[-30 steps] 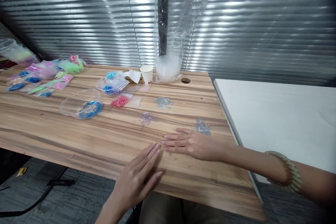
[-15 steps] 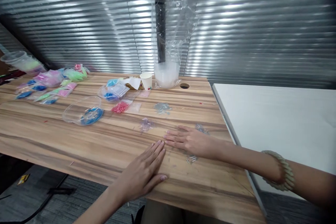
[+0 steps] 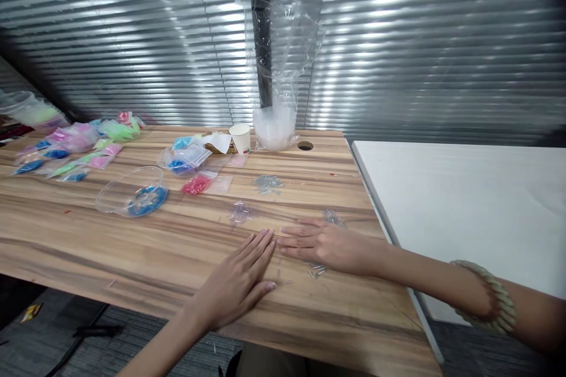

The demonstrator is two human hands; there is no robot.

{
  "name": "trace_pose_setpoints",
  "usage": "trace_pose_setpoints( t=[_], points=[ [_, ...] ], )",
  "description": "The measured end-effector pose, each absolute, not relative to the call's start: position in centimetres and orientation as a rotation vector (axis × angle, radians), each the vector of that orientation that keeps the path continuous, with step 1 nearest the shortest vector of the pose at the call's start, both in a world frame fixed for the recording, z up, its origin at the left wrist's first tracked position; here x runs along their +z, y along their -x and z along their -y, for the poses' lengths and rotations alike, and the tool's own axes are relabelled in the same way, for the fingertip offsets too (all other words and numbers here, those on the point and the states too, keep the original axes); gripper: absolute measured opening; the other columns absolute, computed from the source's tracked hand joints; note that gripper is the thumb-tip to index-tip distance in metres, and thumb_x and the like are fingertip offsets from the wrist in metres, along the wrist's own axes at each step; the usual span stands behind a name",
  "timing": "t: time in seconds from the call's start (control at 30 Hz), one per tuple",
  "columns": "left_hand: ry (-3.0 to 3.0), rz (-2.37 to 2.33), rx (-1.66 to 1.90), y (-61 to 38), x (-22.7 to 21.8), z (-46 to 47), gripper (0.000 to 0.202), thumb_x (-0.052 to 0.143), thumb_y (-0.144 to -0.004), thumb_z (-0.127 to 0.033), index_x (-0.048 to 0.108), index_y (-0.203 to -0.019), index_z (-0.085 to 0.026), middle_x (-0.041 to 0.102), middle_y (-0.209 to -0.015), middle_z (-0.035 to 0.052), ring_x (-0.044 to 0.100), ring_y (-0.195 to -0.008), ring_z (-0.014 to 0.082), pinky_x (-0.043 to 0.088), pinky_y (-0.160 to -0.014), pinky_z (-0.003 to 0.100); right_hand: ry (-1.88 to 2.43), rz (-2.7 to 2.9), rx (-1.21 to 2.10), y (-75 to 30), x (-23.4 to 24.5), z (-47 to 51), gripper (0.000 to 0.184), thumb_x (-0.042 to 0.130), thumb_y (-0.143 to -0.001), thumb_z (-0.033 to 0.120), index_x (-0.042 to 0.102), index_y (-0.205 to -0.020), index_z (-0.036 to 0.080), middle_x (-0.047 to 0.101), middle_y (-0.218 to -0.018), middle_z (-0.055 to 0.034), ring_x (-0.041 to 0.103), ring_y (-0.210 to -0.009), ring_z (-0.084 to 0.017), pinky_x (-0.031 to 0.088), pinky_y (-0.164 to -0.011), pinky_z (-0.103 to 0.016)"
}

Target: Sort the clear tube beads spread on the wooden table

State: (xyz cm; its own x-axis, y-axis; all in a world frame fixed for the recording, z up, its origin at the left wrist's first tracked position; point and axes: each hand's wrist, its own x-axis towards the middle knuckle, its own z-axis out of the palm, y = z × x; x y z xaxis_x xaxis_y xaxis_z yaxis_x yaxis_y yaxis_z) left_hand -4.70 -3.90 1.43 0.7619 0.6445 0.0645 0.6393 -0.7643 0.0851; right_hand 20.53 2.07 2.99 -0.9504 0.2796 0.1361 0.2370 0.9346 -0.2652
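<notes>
My left hand [image 3: 236, 280] lies flat on the wooden table, fingers stretched out and thumb apart. Palm down, my right hand [image 3: 322, 244] rests beside it with straight fingers, its fingertips close to those of the left. Small clear tube-shaped beads [image 3: 316, 271] show just below the right hand, and a grey bead pile [image 3: 331, 216] lies just beyond it; what is under the palm is hidden. A purple bead pile [image 3: 241, 212] sits past the left fingertips. Farther back is a silvery bead pile [image 3: 267, 184].
A clear plastic tray with blue beads [image 3: 148, 200] stands to the left. Behind are a bag of red beads [image 3: 196, 184], a paper cup [image 3: 240, 139], and a bagged stack of plastic bowls [image 3: 275, 128]. Several colourful bags [image 3: 77, 138] lie far left. A white table [image 3: 464, 200] adjoins on the right.
The view has shifted slightly, moving the table's things a little left. Both hands stay flat on the table, with hardly any movement against it.
</notes>
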Motion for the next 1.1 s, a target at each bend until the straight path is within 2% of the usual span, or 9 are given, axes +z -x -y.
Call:
trace_pose_setpoints(
  t=[0.17,0.3,0.4,0.47,0.63,0.87,1.1],
  points=[
    [-2.893,-1.065,0.093,4.4,1.2,2.5,0.055,0.032,-0.097,-0.038,0.022,-0.142,-0.008,0.022,-0.147,0.0163,0.014,-0.138,0.0237,0.027,-0.111,0.040,0.349,2.907,0.340,-20.0,3.1,-2.1,0.039,0.036,-0.094,0.009,0.048,-0.130,0.021,0.045,-0.136,-0.0069,0.038,-0.129,-0.014,0.029,-0.109,-0.037],
    [-2.935,-1.019,0.098,4.0,0.6,0.2,0.045,0.027,-0.097,-0.021,0.028,-0.139,-0.007,0.025,-0.146,0.0171,0.016,-0.138,0.0215,0.025,-0.112,0.041,0.435,2.932,0.214,-20.0,2.7,-2.7,0.038,0.037,-0.094,0.009,0.049,-0.128,0.020,0.047,-0.135,-0.0076,0.042,-0.126,-0.016,0.031,-0.108,-0.040],
    [-2.962,-1.010,0.085,3.4,0.1,-2.0,0.046,0.028,-0.092,-0.013,0.032,-0.137,-0.004,0.027,-0.145,0.0195,0.018,-0.137,0.0231,0.025,-0.111,0.043,0.521,2.935,0.138,-20.2,2.3,-3.4,0.038,0.040,-0.092,0.009,0.048,-0.129,0.019,0.049,-0.134,-0.0085,0.036,-0.130,-0.019,0.031,-0.107,-0.043],
    [-2.973,-1.034,0.081,2.9,-0.2,-3.3,0.046,0.028,-0.092,-0.014,0.032,-0.136,-0.002,0.029,-0.144,0.0204,0.020,-0.137,0.0239,0.025,-0.111,0.044,0.562,2.924,0.111,-20.3,2.2,-3.9,0.040,0.043,-0.091,0.009,0.047,-0.130,0.019,0.050,-0.132,-0.0093,0.032,-0.132,-0.020,0.032,-0.106,-0.042],
    [-2.970,-1.121,0.099,1.7,-0.7,-5.3,0.046,0.025,-0.094,-0.020,0.031,-0.136,-0.001,0.030,-0.143,0.0219,0.020,-0.136,0.0252,0.026,-0.109,0.044,0.668,2.915,0.099,-20.3,2.2,-5.2,0.049,0.044,-0.087,0.003,0.043,-0.133,0.018,0.048,-0.134,-0.0114,0.037,-0.130,-0.019,0.038,-0.101,-0.040],
    [-2.984,-1.272,0.156,2.0,-0.9,-5.6,0.048,0.022,-0.094,-0.022,0.029,-0.136,0.001,0.031,-0.142,0.0223,0.020,-0.136,0.0284,0.015,-0.110,0.051,0.709,2.913,0.062,-20.1,1.0,-7.8,0.056,0.044,-0.083,0.000,0.040,-0.136,0.019,0.031,-0.146,-0.0089,0.022,-0.136,-0.020,0.031,-0.106,-0.041],
    [-2.925,-1.311,0.121,2.0,-0.3,-5.2,0.054,0.015,-0.098,-0.031,0.026,-0.137,0.005,0.026,-0.144,0.0221,0.018,-0.137,0.0284,0.014,-0.111,0.052,0.791,2.917,-0.005,-19.4,0.4,-9.5,0.052,0.040,-0.086,0.002,0.038,-0.137,0.016,0.032,-0.145,-0.0115,0.023,-0.136,-0.023,0.032,-0.106,-0.045]
  ],
)
